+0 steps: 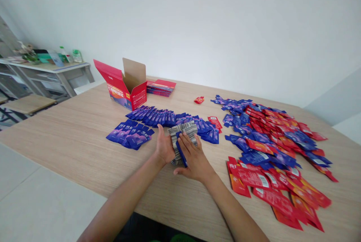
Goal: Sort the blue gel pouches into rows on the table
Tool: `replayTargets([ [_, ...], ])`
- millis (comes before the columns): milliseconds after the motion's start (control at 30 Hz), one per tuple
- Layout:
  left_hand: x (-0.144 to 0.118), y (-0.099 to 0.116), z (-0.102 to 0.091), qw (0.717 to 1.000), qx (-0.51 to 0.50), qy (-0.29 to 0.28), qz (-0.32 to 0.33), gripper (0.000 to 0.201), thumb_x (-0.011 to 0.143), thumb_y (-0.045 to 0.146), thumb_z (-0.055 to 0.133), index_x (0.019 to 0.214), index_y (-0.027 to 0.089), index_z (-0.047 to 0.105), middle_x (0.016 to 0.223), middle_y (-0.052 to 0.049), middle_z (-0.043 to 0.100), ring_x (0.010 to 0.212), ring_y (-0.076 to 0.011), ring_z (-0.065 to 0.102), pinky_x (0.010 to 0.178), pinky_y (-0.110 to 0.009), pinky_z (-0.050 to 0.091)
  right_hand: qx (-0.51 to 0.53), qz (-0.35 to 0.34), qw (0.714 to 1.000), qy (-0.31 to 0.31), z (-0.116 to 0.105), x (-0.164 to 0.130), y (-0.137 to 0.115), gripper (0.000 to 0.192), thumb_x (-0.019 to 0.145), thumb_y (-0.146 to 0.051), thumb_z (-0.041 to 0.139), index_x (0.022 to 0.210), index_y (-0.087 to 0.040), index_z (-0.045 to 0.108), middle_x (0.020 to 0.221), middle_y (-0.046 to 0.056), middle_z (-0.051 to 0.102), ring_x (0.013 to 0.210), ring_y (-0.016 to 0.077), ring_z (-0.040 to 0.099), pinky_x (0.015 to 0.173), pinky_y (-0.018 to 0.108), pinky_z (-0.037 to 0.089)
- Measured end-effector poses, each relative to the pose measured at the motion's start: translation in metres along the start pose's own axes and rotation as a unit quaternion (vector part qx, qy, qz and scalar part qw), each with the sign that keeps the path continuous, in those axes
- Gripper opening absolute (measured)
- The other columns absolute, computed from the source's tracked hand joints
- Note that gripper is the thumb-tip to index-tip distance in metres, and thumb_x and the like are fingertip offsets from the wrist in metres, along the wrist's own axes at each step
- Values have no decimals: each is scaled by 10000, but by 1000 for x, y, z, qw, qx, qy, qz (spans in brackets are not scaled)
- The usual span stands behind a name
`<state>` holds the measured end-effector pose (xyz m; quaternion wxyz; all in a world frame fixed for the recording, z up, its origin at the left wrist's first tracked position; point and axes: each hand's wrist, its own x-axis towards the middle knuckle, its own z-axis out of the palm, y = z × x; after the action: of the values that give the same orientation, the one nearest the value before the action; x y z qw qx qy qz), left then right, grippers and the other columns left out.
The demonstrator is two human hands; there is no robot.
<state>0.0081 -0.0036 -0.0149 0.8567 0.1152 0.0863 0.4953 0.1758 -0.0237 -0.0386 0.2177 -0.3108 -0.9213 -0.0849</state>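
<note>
A bundle with black-and-white striped faces [189, 126] is between my two hands above the table; I cannot make out its kind. My left hand [165, 146] cups its left side with the thumb raised, the other fingers hidden behind it. Over the top lies my right hand [193, 155], fingers stretched flat and thumb apart. A narrow dark blue piece [181, 153] shows beside those fingers, against the stripes. Just beyond the hands, overlapping blue-purple sachets [159, 117] form a long row. A smaller fan of blue sachets [130, 133] lies to the left.
An open red carton [138, 97] stands at the back left, beside a stack of flat red boxes [162, 87]. Mixed blue and red sachets [270, 129] heap on the right, with red ones [282, 193] nearer me. One red sachet [199, 100] lies alone near the wall.
</note>
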Motion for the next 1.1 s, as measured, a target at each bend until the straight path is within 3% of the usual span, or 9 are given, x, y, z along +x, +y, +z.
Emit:
replayTargets([
  [233, 1, -4, -2, 999, 16, -16, -25, 1112, 782, 917, 233, 1454, 71, 492, 1390, -245, 602, 1357, -393, 509, 1188, -561, 274, -15, -2, 1000, -1, 6, -2, 5, 1066, 865, -816, 429, 1550, -12, 285, 1580, 297, 339, 1524, 398, 226, 1194, 689, 155],
  [633, 0, -11, 4, 998, 52, -17, -44, 945, 893, 807, 150, 1451, 140, 521, 1335, -163, 665, 1291, -365, 579, 1168, -531, 326, -8, 28, 999, 20, 7, -1, 6, 1029, 894, -781, 421, 1565, -25, 231, 1598, 294, 304, 1530, 381, 220, 1196, 689, 138],
  [867, 1, -20, -1, 997, 59, -7, -41, 937, 874, 815, 233, 1468, 140, 498, 1236, -185, 708, 1160, -328, 669, 1091, -486, 439, 23, 59, 996, 61, 0, 1, 1, 1044, 801, -756, 613, 1516, -54, 319, 1560, 292, 377, 1515, 388, 261, 1203, 676, 156],
  [1100, 0, -21, 5, 998, 53, 10, -36, 966, 882, 805, 168, 1467, 109, 496, 1195, -204, 720, 1105, -322, 694, 1045, -471, 484, 33, 50, 997, 49, 2, 1, -2, 1009, 833, -638, 643, 1556, -65, 234, 1589, 274, 339, 1522, 378, 249, 1199, 677, 163],
])
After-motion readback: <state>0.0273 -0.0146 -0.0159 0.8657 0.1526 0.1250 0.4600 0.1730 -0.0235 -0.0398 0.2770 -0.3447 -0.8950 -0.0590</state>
